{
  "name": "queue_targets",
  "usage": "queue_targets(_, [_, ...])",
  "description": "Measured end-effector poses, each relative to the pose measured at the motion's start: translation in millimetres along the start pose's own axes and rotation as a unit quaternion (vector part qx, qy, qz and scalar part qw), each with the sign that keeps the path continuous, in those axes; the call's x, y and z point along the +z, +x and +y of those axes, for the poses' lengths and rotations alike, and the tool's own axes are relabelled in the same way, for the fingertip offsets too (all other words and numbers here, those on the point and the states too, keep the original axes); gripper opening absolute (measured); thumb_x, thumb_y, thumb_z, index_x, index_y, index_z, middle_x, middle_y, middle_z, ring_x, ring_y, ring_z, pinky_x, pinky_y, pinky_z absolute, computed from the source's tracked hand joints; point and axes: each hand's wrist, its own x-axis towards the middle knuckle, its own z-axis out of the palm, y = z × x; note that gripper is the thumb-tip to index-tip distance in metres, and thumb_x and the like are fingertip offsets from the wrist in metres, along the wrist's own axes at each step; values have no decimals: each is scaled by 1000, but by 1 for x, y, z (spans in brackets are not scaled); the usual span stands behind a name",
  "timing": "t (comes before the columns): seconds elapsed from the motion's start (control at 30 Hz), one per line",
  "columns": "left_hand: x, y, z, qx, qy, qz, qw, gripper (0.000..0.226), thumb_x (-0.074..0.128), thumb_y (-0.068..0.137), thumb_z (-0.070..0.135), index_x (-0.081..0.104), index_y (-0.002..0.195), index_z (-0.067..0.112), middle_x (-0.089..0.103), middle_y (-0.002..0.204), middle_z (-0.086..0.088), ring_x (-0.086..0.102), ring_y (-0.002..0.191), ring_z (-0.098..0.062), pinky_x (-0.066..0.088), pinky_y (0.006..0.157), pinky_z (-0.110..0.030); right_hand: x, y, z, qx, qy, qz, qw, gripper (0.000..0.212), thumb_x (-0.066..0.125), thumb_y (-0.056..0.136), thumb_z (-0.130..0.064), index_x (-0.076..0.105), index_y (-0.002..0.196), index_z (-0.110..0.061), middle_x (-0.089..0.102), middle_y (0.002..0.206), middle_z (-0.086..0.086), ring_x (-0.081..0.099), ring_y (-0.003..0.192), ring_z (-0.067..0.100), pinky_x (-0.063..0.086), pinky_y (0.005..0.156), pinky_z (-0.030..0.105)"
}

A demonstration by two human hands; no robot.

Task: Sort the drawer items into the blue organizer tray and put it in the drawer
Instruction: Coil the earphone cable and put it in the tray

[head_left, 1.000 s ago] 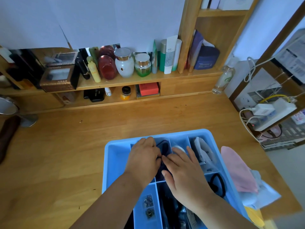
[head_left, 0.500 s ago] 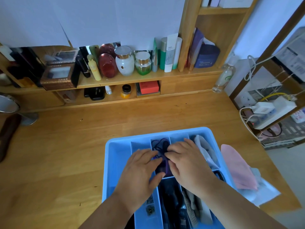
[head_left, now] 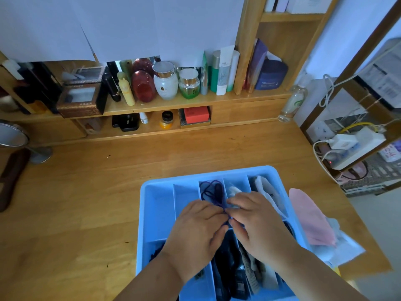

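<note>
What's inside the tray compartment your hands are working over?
A dark blue cord loops in that compartment of the blue tray. Left hand and right hand cover its near end, hiding anything beneath.

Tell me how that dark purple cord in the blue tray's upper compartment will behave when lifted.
The dark purple looped cord lies in loose, uneven coils, so it will probably flop and dangle rather than hold shape. It looks thin, so likely very light. Both the left hand and right hand work at its near end, suggesting it tangles easily inside the blue plastic organizer tray.
</note>
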Motion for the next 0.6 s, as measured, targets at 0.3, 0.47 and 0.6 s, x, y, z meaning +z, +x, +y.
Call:
queue_targets(0.3, [-6,-6,2,-33,18,-80,996,44,30,95,41,64,119,26,64,121,13,51,123,-7,9,114,-31,-6,-6,-8,21,-57,-25,998,35,38,88,-28,72,95,-20,63,119,0,55,115,21,34,102,41])
queue_targets(0.47, [-17,-20,1,-65,-4,-9,998,39,37,92,35,67,114,23,68,113,11,56,111,-3,23,109,-29,-30,-41,-19,101,53,99,988,33,42,90,-24,70,106,-15,64,114,-3,53,108,13,37,98,23])
queue_targets(0.6, [-19,-35,14,-74,33,-11,997,40,36,91,35,66,116,24,66,117,7,58,111,-6,25,108,-31,-31,-80,-29,132,59,82,986,34,44,89,-27,66,113,-19,61,116,-6,54,107,11,38,97,19])
